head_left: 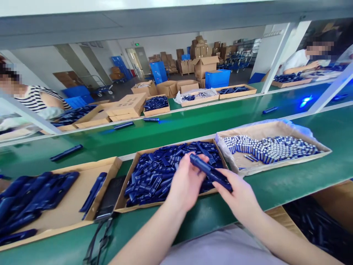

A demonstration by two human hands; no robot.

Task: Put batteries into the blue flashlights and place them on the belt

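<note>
A dark blue cylindrical piece (211,172) is held slantwise between my two hands, over the right part of a cardboard tray (119,206) full of small blue parts (154,173). My left hand (185,184) is closed around its upper left end, thumb near the tip. The lower right end is gripped by my right hand (238,189), thumb beneath and fingers behind. Just right of the hands, a lined tray (271,168) holds many silver-and-blue batteries (278,147).
At the left, a cardboard tray (66,209) holds larger blue pieces (35,195); a black object with a strap (110,197) lies beside it. Blue tubes (66,152) lie on the green belt (176,130). White posts (278,57) rise beyond. Two people sit across.
</note>
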